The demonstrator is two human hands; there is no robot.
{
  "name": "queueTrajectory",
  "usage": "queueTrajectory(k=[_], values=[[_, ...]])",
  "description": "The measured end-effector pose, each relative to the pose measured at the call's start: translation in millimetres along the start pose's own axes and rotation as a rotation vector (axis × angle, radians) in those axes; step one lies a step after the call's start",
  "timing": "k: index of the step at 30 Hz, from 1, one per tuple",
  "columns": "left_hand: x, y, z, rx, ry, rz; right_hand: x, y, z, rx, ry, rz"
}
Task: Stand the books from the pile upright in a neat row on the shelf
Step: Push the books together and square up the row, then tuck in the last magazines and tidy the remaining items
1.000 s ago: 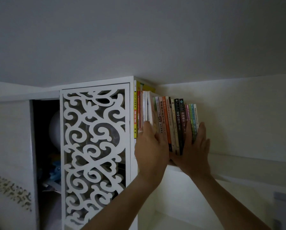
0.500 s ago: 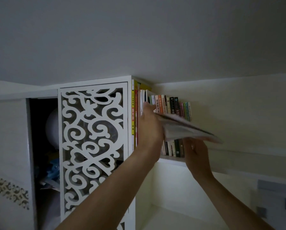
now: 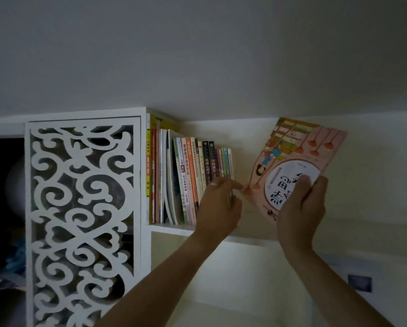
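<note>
Books (image 3: 190, 180) stand upright in a row on the white shelf (image 3: 171, 228), pressed against the fretwork cabinet door (image 3: 82, 218). Two dark spines read 基础心理学 and 中国通史. My left hand (image 3: 217, 210) rests at the row's right end, fingers curled against the last spines; I cannot tell whether they grasp one. My right hand (image 3: 300, 208) grips a pink picture book (image 3: 294, 159), tilted, cover facing me, its large characters upside down and partly hidden.
</note>
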State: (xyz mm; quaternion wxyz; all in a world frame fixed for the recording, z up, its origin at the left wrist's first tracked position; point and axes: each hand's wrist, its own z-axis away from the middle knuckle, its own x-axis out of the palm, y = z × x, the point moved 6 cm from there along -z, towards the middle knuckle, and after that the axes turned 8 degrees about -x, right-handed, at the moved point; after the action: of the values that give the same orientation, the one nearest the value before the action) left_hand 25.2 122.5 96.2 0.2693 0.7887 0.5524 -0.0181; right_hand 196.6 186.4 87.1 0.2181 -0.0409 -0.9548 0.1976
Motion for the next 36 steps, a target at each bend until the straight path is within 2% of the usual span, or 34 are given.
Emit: queueTrajectory(k=[4,8,11,15,19,23,28,31,33,34,36], values=[[37,-31,10,0.283,-0.076,-0.420,3,-1,-9,-0.123,-0.055,0.183],[40,-53,-1,0.487,-0.082,-0.597,22,10,-13,-0.078,-0.235,0.361],[38,-60,-12,0.568,-0.072,-0.629,39,21,-16,-0.168,-0.421,0.603],[37,-65,-16,0.583,-0.038,-0.476,62,28,-20,-0.242,-0.531,0.636],[35,-69,-18,0.601,-0.032,-0.440,84,29,-15,-0.214,-0.610,0.442],[36,-71,-18,0.588,-0.022,-0.439,107,30,17,-0.113,-0.822,0.258],[36,-74,-17,0.587,-0.023,-0.414,103,44,32,0.100,-0.856,0.135],[35,-73,-16,0.551,-0.028,-0.348,97,39,54,0.076,-1.137,-0.021],[34,-72,-16,0.548,-0.021,-0.337,93,42,62,0.081,-1.264,0.014],[34,-72,-16,0.550,-0.020,-0.339,90,46,58,0.075,-1.228,0.113],[34,-72,-15,0.552,-0.018,-0.336,83,53,44,0.069,-1.034,0.317]])
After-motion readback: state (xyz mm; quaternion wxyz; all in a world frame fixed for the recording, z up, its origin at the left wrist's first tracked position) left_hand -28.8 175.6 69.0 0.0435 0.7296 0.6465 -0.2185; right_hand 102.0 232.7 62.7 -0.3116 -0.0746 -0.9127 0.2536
